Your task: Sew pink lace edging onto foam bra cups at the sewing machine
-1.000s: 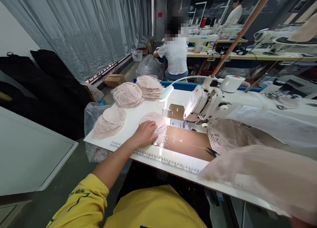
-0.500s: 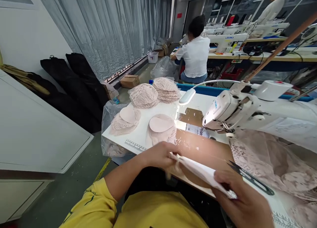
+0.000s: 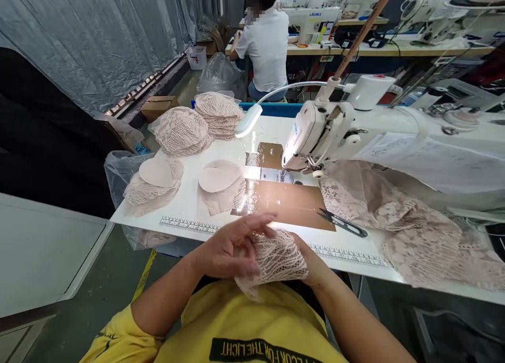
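A beige lace cup piece (image 3: 281,258) is in front of my chest, just off the table's front edge, with its netted lace side facing up. My right hand (image 3: 310,260) holds it from the right; the lace hides most of those fingers. My left hand (image 3: 232,247) is at the piece's left side, its fingers spread and a little blurred. Whether its fingertips press on the lace is unclear. Beyond my hands, an oval pale pad (image 3: 220,177) lies on a lace piece on the white table (image 3: 189,200).
The white sewing machine (image 3: 315,131) stands ahead right, its lamp (image 3: 248,120) beside it. Black thread snips (image 3: 343,223) lie near beige lace fabric (image 3: 430,237). Stacked lace cups (image 3: 181,131) stand at the back left, another pad (image 3: 155,172) nearer. A person (image 3: 266,47) sits beyond.
The piece has turned from edge-on, white side showing, to lace side up. My right hand has come in closer to my left, whose fingers have spread. The view has swung right.
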`<state>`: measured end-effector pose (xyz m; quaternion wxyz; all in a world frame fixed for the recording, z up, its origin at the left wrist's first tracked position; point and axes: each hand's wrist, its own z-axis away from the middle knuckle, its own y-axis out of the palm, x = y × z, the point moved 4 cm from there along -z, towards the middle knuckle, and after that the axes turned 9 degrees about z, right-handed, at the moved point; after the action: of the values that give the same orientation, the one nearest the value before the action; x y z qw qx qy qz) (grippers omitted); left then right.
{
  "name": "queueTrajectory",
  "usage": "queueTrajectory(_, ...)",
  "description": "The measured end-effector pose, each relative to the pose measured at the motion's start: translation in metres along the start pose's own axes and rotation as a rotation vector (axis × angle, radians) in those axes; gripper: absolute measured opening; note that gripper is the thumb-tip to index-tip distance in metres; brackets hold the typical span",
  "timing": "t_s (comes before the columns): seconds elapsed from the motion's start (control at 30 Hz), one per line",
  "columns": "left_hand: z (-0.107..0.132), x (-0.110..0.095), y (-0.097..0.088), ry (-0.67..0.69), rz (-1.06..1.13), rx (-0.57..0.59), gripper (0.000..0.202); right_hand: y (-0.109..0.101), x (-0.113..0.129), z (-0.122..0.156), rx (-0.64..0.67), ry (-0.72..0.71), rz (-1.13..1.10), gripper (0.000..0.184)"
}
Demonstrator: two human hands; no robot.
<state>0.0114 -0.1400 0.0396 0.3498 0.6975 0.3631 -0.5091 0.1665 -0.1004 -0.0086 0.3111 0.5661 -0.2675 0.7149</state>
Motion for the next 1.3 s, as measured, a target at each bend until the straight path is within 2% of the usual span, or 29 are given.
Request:
queueTrajectory(0.07, 0.002, 0.009, -0.014, -0.044, -0.143, -0.152, 0.079, -0.003, -0.001, 0.006, -0.015, -0.058, -0.077, 0.019)
queueTrajectory(0.1, 0.003, 0.015, -0.018, -0.107, -0.166, -0.172, 0.082, -0.006, -0.001, 0.009, -0.037, -0.083, -0.101, 0.019)
queueTrajectory(0.17, 0.006, 0.026, -0.019, -0.251, -0.041, -0.106, 0.080, -0.011, -0.001, 0.011, -0.073, -0.095, -0.147, 0.017)
queueTrajectory(0.23, 0.011, 0.033, -0.016, -0.346, 0.176, -0.045, 0.064, -0.015, -0.003, 0.012, -0.095, -0.055, -0.209, 0.017)
queueTrajectory(0.3, 0.015, 0.035, -0.015, -0.365, 0.299, -0.089, 0.043, -0.018, -0.006, 0.011, -0.130, -0.002, -0.283, 0.018)
queueTrajectory(0.37, 0.017, 0.036, -0.016, -0.357, 0.306, -0.173, 0.025, -0.021, -0.009, 0.010, -0.201, 0.022, -0.339, 0.024)
queueTrajectory(0.53, 0.022, 0.039, -0.024, -0.326, 0.278, -0.397, 0.009, -0.027, -0.011, 0.008, -0.400, -0.119, -0.388, 0.039)
queueTrajectory(0.6, 0.024, 0.044, -0.021, -0.317, 0.382, -0.474, 0.011, -0.028, -0.011, 0.008, -0.447, -0.168, -0.354, 0.037)
queueTrajectory(0.7, 0.021, 0.050, -0.007, -0.283, 0.520, -0.506, 0.028, -0.027, -0.010, 0.007, -0.461, -0.164, -0.236, 0.026)
queueTrajectory(0.8, 0.017, 0.051, 0.007, -0.228, 0.485, -0.632, 0.032, -0.023, -0.009, 0.006, -0.379, -0.141, -0.098, 0.022)
queueTrajectory(0.9, 0.012, 0.049, 0.015, -0.185, 0.493, -0.795, 0.030, -0.016, -0.008, 0.008, -0.248, -0.161, -0.078, 0.038)
queueTrajectory(1.0, 0.009, 0.047, 0.016, -0.186, 0.480, -0.870, 0.030, -0.009, -0.005, 0.010, -0.188, -0.202, -0.065, 0.027)
queueTrajectory(1.13, 0.011, 0.049, 0.006, -0.231, 0.448, -0.891, 0.036, -0.014, -0.004, 0.011, -0.363, -0.188, -0.181, 0.022)
queueTrajectory(1.23, 0.011, 0.048, -0.012, -0.230, 0.413, -0.927, 0.040, -0.025, -0.004, 0.011, -0.498, -0.201, -0.317, 0.020)
queueTrajectory(1.3, 0.007, 0.043, -0.026, -0.226, 0.393, -0.903, 0.044, -0.033, -0.004, 0.010, -0.533, -0.201, -0.368, 0.020)
